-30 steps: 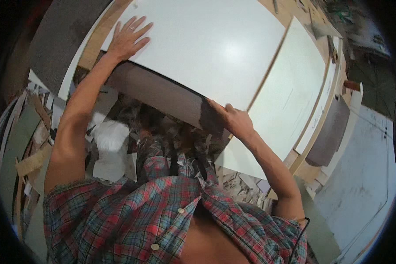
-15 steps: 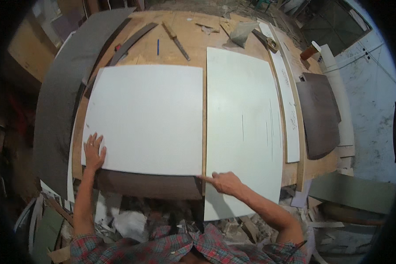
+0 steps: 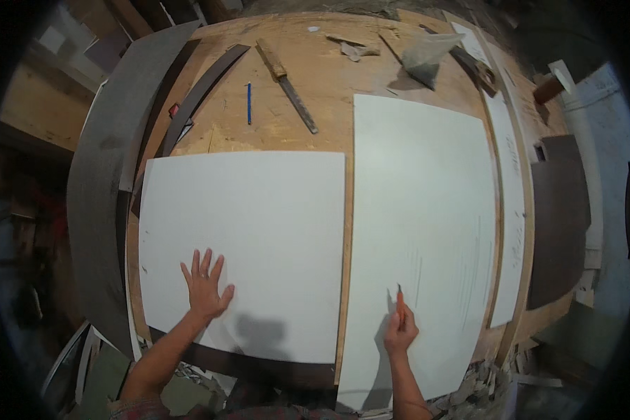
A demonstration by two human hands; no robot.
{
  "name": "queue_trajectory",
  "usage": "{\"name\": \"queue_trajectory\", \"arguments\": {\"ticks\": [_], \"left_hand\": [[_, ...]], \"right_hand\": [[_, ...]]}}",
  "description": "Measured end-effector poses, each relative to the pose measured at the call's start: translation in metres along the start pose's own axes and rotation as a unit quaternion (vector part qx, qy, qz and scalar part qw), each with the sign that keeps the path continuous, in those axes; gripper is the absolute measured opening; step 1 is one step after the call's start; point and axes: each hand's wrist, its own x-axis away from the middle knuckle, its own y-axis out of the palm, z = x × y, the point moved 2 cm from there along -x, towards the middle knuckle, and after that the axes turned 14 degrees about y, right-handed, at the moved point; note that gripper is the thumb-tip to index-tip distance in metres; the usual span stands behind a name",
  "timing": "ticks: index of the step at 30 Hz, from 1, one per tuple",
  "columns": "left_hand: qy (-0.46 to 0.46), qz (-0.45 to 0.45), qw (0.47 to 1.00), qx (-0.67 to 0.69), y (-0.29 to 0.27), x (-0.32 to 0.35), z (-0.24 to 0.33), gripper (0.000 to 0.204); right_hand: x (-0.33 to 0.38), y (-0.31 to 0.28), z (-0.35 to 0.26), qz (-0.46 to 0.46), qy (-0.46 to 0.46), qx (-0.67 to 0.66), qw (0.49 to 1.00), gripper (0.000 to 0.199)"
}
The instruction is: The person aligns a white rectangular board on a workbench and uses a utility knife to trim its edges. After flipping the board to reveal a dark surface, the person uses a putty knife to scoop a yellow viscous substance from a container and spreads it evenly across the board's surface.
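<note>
1. Left hand [image 3: 206, 290]: fingers spread, palm down on the white board [image 3: 252, 210], grasping nothing.
2. Right hand [image 3: 400, 332]: fingers curled around an orange tool [image 3: 400, 304], held over the pale green board [image 3: 420, 189].
3. Both boards lie side by side on the table [image 3: 329, 77].
4. Beyond the white board lie a wood-handled tool [image 3: 287, 87] and blue pencil [image 3: 249, 103].

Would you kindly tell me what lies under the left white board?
What the white board covers is hidden; a dark panel shows along its near edge, table past its far edge.
</note>
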Motion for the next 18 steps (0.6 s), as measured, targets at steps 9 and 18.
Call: {"name": "queue_trajectory", "arguments": {"ticks": [9,18], "left_hand": [[-0.001,-0.040,0.999,-0.003,0.023,0.011,-0.019,0.084],[-0.013,-0.052,0.999,-0.002,0.023,0.017,-0.022,0.071]], "right_hand": [[0.006,-0.003,0.024,-0.023,0.107,0.049,0.993,0.035],[0.006,-0.004,0.061,-0.007,0.446,-0.152,0.882,0.041]]}}
